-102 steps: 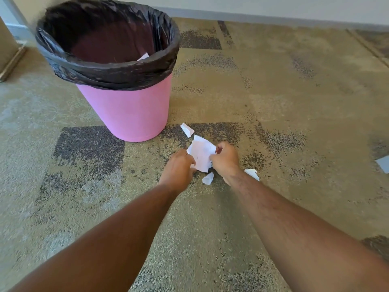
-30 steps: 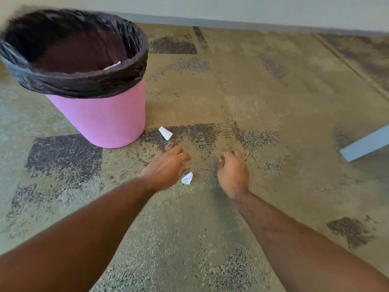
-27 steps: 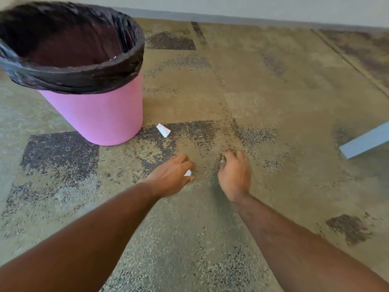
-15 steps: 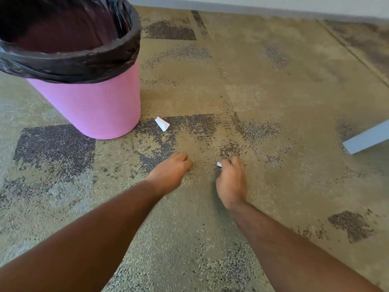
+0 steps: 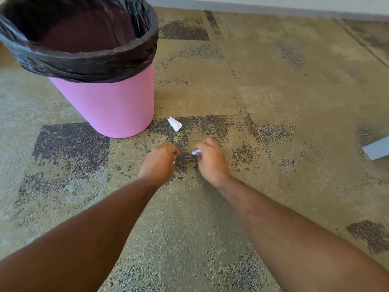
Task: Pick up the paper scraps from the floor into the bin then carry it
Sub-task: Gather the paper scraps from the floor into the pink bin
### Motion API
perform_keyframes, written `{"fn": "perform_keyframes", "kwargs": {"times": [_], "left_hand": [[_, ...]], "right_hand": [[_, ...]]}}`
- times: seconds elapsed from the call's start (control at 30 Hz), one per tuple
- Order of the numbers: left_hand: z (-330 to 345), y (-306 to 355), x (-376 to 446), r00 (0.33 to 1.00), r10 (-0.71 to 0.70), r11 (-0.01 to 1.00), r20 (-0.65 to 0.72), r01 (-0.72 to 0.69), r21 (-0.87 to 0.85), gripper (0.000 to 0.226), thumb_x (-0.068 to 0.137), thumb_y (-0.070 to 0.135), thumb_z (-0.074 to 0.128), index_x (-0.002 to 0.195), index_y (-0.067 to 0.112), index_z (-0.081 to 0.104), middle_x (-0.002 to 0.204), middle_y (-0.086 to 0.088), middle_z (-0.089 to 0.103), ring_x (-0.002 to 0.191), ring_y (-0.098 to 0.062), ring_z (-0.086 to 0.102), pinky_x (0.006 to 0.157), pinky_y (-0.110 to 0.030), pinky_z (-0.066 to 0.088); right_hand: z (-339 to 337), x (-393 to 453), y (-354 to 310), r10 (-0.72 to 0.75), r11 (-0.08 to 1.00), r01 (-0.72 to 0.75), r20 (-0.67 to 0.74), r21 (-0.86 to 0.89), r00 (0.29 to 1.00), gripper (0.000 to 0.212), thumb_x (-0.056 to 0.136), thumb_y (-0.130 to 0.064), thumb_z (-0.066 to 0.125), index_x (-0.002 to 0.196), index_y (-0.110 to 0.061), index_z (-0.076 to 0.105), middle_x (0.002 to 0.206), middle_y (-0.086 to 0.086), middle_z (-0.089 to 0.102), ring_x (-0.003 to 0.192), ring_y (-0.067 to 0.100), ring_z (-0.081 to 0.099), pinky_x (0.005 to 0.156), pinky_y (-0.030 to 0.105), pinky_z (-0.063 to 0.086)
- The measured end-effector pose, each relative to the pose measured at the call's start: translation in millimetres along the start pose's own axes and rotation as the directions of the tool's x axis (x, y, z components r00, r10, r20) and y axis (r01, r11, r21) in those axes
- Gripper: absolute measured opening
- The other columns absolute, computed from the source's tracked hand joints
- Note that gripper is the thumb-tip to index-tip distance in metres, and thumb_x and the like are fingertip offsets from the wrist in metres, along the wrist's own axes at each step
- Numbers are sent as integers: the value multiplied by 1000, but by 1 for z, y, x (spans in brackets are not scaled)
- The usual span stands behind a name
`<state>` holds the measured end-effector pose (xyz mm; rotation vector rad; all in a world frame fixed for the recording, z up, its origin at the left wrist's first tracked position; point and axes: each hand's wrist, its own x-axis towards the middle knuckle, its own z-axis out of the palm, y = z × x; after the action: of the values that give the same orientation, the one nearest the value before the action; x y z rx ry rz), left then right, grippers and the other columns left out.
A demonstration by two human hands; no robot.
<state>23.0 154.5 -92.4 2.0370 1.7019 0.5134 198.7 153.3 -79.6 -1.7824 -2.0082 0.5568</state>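
A pink bin (image 5: 109, 106) with a black liner stands on the carpet at the upper left. My left hand (image 5: 159, 163) is curled low over the carpet, and a sliver of white paper shows at its fingertips. My right hand (image 5: 210, 161) is closed on a small white paper scrap (image 5: 196, 152) pinched at its fingertips. One more white paper scrap (image 5: 174, 123) lies on the carpet just right of the bin's base, ahead of both hands.
A larger pale blue-grey sheet (image 5: 376, 148) lies on the carpet at the right edge. A wall with a grey baseboard (image 5: 273, 8) runs along the top. Patterned carpet covers the whole floor.
My left hand closed over the small scrap that lay between the hands. My right hand curled tighter around its scrap. The view came closer to the bin.
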Motion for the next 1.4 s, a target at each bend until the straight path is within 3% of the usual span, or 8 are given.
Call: {"fn": "perform_keyframes", "kwargs": {"times": [0.17, 0.33, 0.53, 0.7, 0.83, 1.07, 1.23, 1.4], "left_hand": [[-9, -14, 0, 981, -183, 980, 70, 188, -68, 27, 91, -7, 61, 105, 15, 67, 98, -1, 69, 81, -12, 65, 67, -28, 59], [-9, -12, -2, 979, -187, 979, 79, 192, -68, 32, 89, -9, 62, 103, 19, 65, 99, 3, 66, 85, -9, 62, 65, -17, 48], [-6, -14, -7, 990, -137, 989, 21, 138, -52, 39, 84, -14, 61, 103, 19, 65, 105, 3, 64, 90, -11, 61, 81, -26, 56], [-6, -14, -12, 994, -110, 992, 25, 112, -64, 42, 85, -17, 56, 109, 17, 65, 110, 4, 61, 95, -9, 60, 84, -20, 53], [-7, -15, -14, 993, -113, 991, 27, 115, -66, 46, 84, -19, 53, 111, 16, 67, 111, 5, 62, 97, -9, 61, 89, -25, 56], [-11, -3, -28, 998, -59, 998, -29, 59, -14, 47, 87, -21, 48, 105, 16, 70, 113, 2, 67, 98, -9, 64, 85, -14, 51], [-41, 16, -26, 979, -3, 997, -204, -14, -80, 36, 92, -15, 51, 107, 11, 70, 106, -2, 68, 88, -11, 63, 78, -25, 59], [-105, 46, -6, 881, 123, 988, -457, -154, -31, 20, 96, -3, 55, 100, 12, 67, 96, -2, 66, 90, -20, 57, 73, -39, 53]], "right_hand": [[11, 39, -28, 2, 999, -10, 172, 50, 985, 56, 88, 11, 57, 133, -23, 61, 145, 1, 41, 121, 15, 50, 96, 29, 53], [13, 65, -48, 51, 999, -45, 293, -30, 955, 61, 92, 6, 53, 144, -27, 53, 157, 5, 24, 104, 24, 59, 79, 34, 57], [14, 82, -61, 134, 989, -94, 404, -118, 905, 67, 96, 4, 48, 155, -27, 38, 169, 10, -8, 145, 38, 36, 108, 36, 42], [16, 83, -63, 121, 987, -65, 419, -147, 900, 65, 95, 1, 50, 155, -21, 37, 163, 8, 16, 126, 29, 51, 95, 30, 46], [15, 70, -59, 63, 997, -42, 324, -72, 944, 52, 90, 7, 55, 139, -9, 55, 138, 2, 42, 94, 18, 56, 68, 24, 41], [6, 26, -42, 128, 988, -136, 108, 74, 986, 35, 95, 5, 58, 123, -12, 68, 136, -2, 57, 129, 15, 53, 100, 13, 31], [-16, 22, -57, 125, 974, -110, -66, 199, 990, 24, 98, -1, 57, 115, -12, 71, 121, -2, 65, 85, 5, 61, 71, 15, 47], [-55, 39, -104, 155, 945, -35, -352, 324, 923, 20, 98, -5, 60, 112, -12, 73, 114, -1, 69, 93, 11, 65, 82, 25, 57]]}}
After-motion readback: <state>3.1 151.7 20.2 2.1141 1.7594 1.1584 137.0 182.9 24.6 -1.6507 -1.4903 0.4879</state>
